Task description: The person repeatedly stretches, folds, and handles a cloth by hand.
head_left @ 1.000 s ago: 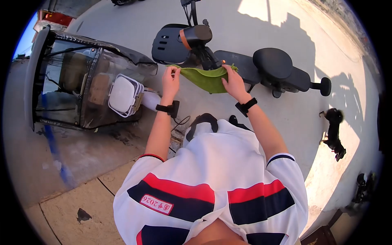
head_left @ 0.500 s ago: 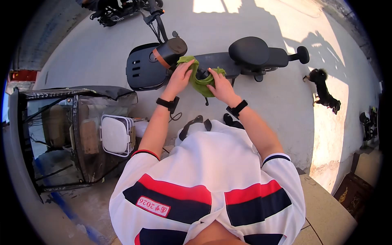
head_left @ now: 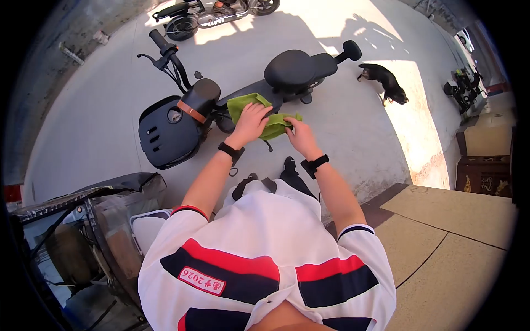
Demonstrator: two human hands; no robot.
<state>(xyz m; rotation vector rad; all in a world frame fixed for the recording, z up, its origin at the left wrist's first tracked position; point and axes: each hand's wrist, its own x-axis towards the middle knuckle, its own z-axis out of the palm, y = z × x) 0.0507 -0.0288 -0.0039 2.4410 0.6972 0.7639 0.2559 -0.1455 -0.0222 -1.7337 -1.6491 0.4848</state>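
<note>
A green cloth (head_left: 243, 105) is stretched between my two hands, in front of the black electric scooter (head_left: 298, 69). My left hand (head_left: 251, 126) grips its left part, fingers pressed over the fabric. My right hand (head_left: 302, 138) pinches the cloth's right end between thumb and fingers. Behind the cloth, the scooter's footboard is partly hidden. A black front basket (head_left: 168, 132) and a dark rounded bag (head_left: 201, 95) with a brown strap lie to the left of my left hand. The seat (head_left: 290, 69) is beyond my right hand.
A covered vehicle (head_left: 94, 215) with a white folding chair (head_left: 149, 229) stands at the left. A black dog (head_left: 386, 83) is on the ground at the right. Another scooter (head_left: 215, 19) is at the top. A tiled ledge (head_left: 452, 243) runs along the lower right.
The view has turned and shifted, so the scooter appears farther left and tilted. The cloth has been lifted and spread between my hands. The dog has moved its posture.
</note>
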